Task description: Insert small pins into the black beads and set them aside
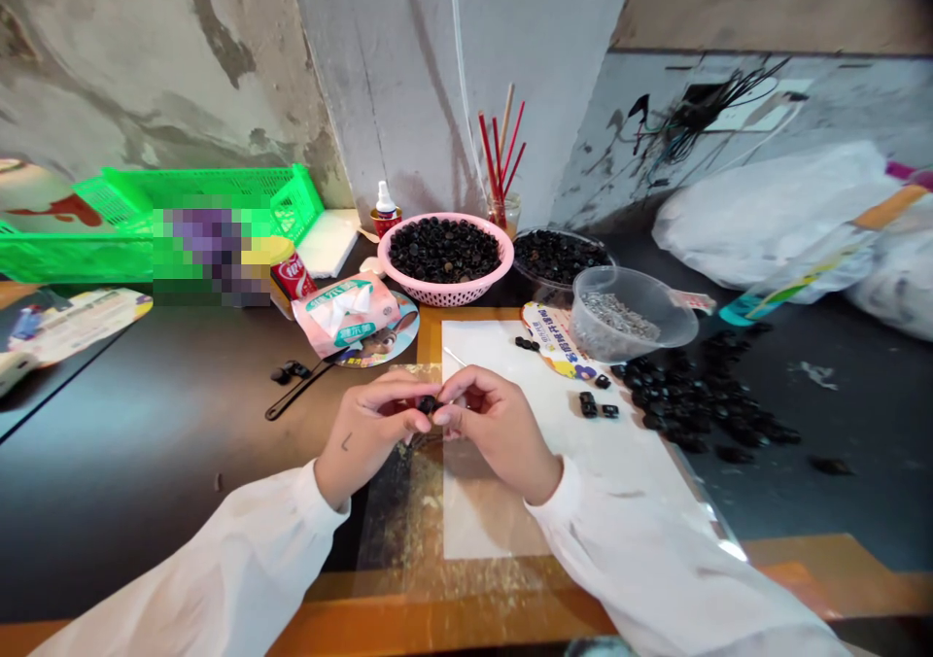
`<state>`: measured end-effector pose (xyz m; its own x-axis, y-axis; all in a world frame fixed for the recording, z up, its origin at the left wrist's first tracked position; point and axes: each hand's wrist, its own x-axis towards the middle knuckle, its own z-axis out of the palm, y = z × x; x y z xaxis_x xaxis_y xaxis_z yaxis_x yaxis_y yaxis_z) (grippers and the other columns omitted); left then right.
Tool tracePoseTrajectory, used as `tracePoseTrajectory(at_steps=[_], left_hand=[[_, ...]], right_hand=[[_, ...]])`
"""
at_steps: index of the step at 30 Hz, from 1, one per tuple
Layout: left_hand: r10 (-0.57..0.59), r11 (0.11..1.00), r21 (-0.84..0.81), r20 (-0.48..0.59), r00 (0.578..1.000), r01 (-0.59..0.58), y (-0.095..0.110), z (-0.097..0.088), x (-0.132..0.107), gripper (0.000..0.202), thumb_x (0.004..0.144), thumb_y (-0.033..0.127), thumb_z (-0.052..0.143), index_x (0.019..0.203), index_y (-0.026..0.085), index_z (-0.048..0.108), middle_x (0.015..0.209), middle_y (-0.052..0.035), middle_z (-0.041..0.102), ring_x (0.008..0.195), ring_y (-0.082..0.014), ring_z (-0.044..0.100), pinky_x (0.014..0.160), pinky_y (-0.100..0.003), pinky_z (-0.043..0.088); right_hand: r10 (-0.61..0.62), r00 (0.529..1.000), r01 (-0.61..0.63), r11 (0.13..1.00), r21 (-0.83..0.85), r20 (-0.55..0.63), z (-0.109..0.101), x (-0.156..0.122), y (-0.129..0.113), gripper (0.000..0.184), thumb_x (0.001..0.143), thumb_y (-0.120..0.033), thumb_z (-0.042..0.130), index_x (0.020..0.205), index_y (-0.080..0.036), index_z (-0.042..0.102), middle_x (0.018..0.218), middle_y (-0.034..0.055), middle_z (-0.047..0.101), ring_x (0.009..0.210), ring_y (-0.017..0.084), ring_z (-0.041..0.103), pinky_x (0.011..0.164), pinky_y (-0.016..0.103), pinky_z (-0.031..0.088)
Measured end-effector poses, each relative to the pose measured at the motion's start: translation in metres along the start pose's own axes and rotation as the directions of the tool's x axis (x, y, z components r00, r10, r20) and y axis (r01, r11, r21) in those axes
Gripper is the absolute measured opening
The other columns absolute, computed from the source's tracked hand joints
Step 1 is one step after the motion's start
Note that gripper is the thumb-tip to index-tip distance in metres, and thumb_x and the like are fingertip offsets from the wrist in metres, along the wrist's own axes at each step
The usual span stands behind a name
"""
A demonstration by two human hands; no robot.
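Near the middle of the table, my left hand pinches a small round black plastic part between thumb and fingers. My right hand meets it there, its thumb and index finger closed at the part's right side. Whether the right fingers grip the part itself or something smaller is hidden. A white cotton swab tip shows just beyond the right knuckles; I cannot tell if it is held. Below the right hand is a white paper sheet, with several black parts on its right side.
A pink basket of black parts stands behind, beside a clear bowl of more. A clear tub holds small metal pieces. Loose black parts are heaped right. Tissues and a black-handled tool lie left.
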<state>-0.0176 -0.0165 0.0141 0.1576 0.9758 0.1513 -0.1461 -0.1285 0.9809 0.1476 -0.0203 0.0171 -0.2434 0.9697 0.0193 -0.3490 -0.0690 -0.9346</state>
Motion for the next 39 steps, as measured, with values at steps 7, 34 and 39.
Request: tracePoseTrajectory(at_steps=[7,34,39], left_hand=[[-0.136,0.981,-0.143,-0.044,0.99,0.129,-0.013,0.007,-0.007,0.033,0.062,0.041,0.092,0.091,0.025,0.084,0.076,-0.0035,0.071,0.04,-0.0009,0.042,0.039,-0.016,0.036],[-0.115,0.993,0.015,-0.077,0.99,0.116,0.001,0.01,-0.006,0.035,0.075,0.038,0.081,0.102,0.016,0.081,0.067,-0.0033,0.068,0.05,-0.0086,0.055,0.046,-0.022,0.052],[-0.065,0.996,0.047,-0.075,0.995,0.069,0.001,0.009,-0.006,0.034,0.076,0.038,0.079,0.103,0.016,0.081,0.069,-0.0034,0.067,0.05,-0.0085,0.055,0.046,-0.022,0.053]], right_hand=[[-0.013,0.999,0.014,0.999,0.034,-0.041,0.002,0.0,-0.001,0.038,0.054,-0.038,0.094,0.064,-0.02,0.062,0.057,-0.0063,0.061,0.049,0.008,0.053,0.049,0.021,0.049],[-0.512,0.859,0.451,0.733,-0.51,0.023,-0.01,-0.007,-0.002,0.009,0.08,-0.018,0.079,0.08,-0.024,0.073,0.085,0.0024,0.073,0.079,0.017,0.068,0.066,0.027,0.056],[-0.537,0.843,0.48,0.716,-0.506,0.038,-0.01,-0.007,-0.003,0.01,0.081,-0.016,0.079,0.084,-0.024,0.074,0.088,0.002,0.074,0.079,0.015,0.068,0.064,0.024,0.055]])
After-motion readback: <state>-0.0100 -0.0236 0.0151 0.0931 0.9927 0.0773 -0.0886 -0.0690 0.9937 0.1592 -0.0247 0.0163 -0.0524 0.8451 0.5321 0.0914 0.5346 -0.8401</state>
